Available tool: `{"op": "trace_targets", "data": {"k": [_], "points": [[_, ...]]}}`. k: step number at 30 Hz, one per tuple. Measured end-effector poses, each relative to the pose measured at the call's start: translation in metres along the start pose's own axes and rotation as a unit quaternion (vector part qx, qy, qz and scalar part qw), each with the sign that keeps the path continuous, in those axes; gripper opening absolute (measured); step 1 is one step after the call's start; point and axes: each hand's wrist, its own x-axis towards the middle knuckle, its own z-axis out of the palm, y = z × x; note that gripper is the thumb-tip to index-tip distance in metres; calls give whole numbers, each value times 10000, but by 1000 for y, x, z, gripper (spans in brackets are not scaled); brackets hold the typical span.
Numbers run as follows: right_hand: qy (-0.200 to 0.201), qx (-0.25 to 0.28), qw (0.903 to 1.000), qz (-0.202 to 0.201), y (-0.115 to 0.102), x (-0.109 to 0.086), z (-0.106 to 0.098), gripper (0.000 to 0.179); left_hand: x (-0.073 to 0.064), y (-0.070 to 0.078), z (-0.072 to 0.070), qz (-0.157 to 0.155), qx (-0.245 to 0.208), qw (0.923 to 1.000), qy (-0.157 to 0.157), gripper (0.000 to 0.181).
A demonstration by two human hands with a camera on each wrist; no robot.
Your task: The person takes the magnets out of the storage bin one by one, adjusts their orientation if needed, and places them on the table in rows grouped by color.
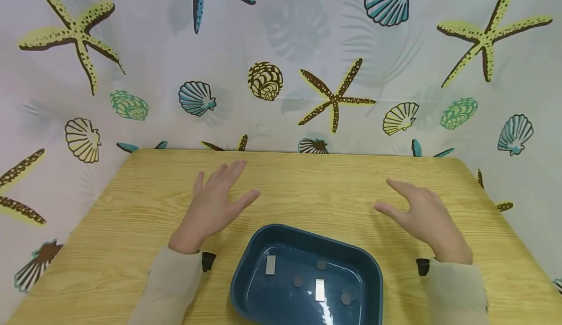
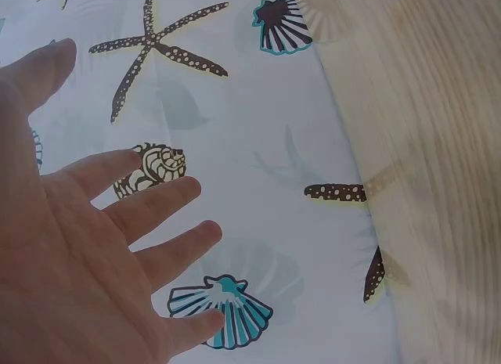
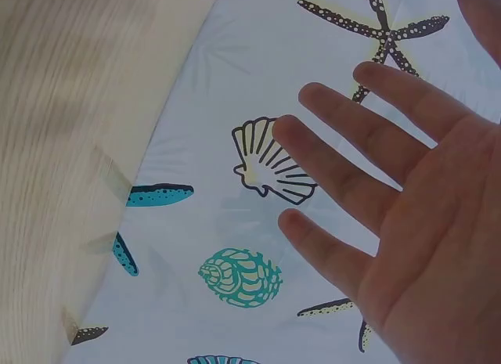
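Observation:
My left hand [image 1: 213,207] is held over the left part of the table with its fingers stretched out and thumb spread; nothing is in it. In the left wrist view the palm of that hand [image 2: 74,254] shows bare. On the other side, my right hand [image 1: 425,216] hovers over the table, also holding nothing, and the right wrist view shows its extended fingers [image 3: 337,172]. Between the forearms sits a dark blue tray [image 1: 239,271], nearest to both hands but touched by neither. Inside it lie two small pale rectangles [image 1: 270,265] and three dark round discs [image 1: 298,281].
A light wood-grain table [image 1: 307,188] lies under the hands and tray. Behind it and along its sides hangs a white cloth [image 1: 246,37] printed with starfish and shells. The tray's near edge is cut off by the bottom of the head view.

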Motion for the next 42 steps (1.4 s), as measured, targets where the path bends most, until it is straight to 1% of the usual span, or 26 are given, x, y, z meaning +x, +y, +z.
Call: {"op": "trace_targets", "data": {"k": [6,13,16,21,25,29,33,37,42], "points": [[-109,38,9999,16,-4,-4,-3,85,-2,2,-2,64,-44,10000,-45,81],[-490,287,9983,105,-9,-6,-5,86,-1,1,-1,154,-277,9994,-164,78],[-610,374,9974,88,-10,-7,-6,85,-2,1,-2,223,-364,9988,-232,77],[-812,602,9949,32,-13,-7,-6,77,-3,3,-2,367,-410,9980,-296,72],[-952,771,9925,-53,-16,-7,-4,74,-4,4,-1,398,-412,9976,-381,71],[-1093,898,9899,-132,-19,-7,-2,73,-5,4,-1,406,-533,9963,-540,70],[-1201,1006,9871,-334,-20,-6,0,69,-5,3,1,381,-639,9940,-799,70],[-1303,1130,9835,-549,-22,-6,2,65,-5,3,2,382,-708,9920,-977,69],[-1566,1267,9770,-694,-26,-6,3,61,-5,3,5,505,-792,9889,-1150,67]]}}
